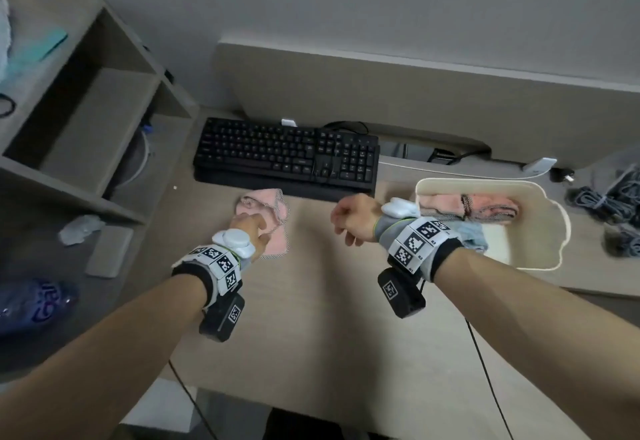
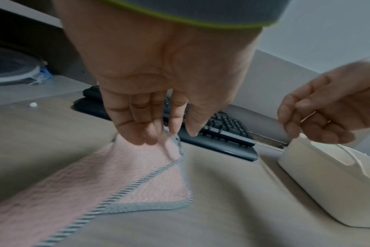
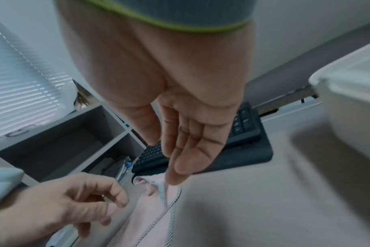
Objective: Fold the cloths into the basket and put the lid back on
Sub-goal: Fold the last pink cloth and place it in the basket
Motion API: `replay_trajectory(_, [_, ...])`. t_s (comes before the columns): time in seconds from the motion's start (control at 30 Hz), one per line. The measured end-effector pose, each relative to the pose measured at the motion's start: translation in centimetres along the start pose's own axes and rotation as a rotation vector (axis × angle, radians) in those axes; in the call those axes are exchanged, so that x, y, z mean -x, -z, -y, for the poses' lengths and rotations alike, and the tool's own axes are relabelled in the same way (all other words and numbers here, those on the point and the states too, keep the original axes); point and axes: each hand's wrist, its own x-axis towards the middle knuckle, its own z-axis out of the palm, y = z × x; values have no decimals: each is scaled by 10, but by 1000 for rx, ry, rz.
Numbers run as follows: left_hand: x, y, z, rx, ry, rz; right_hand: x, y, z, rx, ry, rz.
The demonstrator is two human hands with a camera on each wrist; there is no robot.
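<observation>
A pink cloth with a grey striped hem lies partly crumpled on the desk in front of the keyboard. My left hand is over it, and its straight fingertips touch a raised fold of the cloth with the thumb held apart. My right hand hovers to the cloth's right with relaxed fingers and holds nothing. The cream basket stands uncovered at the right, with folded pink cloths and a blue one inside. No lid is identifiable.
A black keyboard lies just behind the cloth. An open shelf unit stands on the left, with a flat beige slab and a blue plastic bag below it. Coiled cables lie right of the basket.
</observation>
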Motion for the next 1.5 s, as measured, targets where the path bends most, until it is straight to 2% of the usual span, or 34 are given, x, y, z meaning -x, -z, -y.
replay_trajectory(0.07, [-9, 4, 27, 23, 10, 10, -19, -23, 18, 21, -29, 35])
replay_trajectory(0.27, [-44, 18, 68, 97, -96, 48, -55, -61, 66, 50, -52, 37])
replay_trajectory(0.43, [-68, 14, 67, 127, -168, 101, -82, -81, 76, 166, -55, 56])
replay_trajectory(0.57, [-75, 13, 66, 156, -228, 90, -78, -91, 95, 272, -1, 44])
replay_trajectory(0.7, [-67, 17, 66, 210, -293, 77, -74, -93, 108, 393, 116, 93])
replay_trajectory(0.97, [-52, 36, 73, 211, -267, 32, -51, -88, 125, 437, 77, 15])
replay_trajectory(1.2, [-17, 52, 57, 334, -153, -99, -12, -67, 133, 103, 171, -30])
replay_trajectory(1.37, [15, 66, 37, 441, -114, -25, 19, -53, 131, 16, 251, -106])
replay_trajectory(1.5, [37, 55, 14, 476, -148, 64, 50, -37, 121, -95, 314, -150])
